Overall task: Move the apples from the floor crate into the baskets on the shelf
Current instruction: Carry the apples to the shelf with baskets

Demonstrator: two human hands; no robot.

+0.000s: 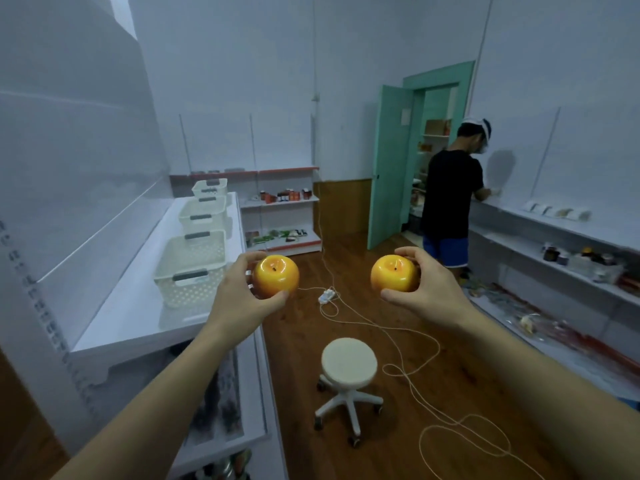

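Left hand (pixel 239 292) gripped left apple (pixel 276 275); right hand (pixel 424 285) gripped right apple (pixel 393 274). Both apples upright, stems up, held apart above floor (pixel 346 327), beside nearest basket (pixel 191 265) on shelf (pixel 138 313).

Rear baskets (pixel 202 210) partly hidden behind front basket (pixel 190 271); shelf bottles (pixel 284 195) too small.

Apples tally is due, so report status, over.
Left hand grips left apple; right hand grips right apple. Neither in a basket yet. Stool, cord on floor ahead.
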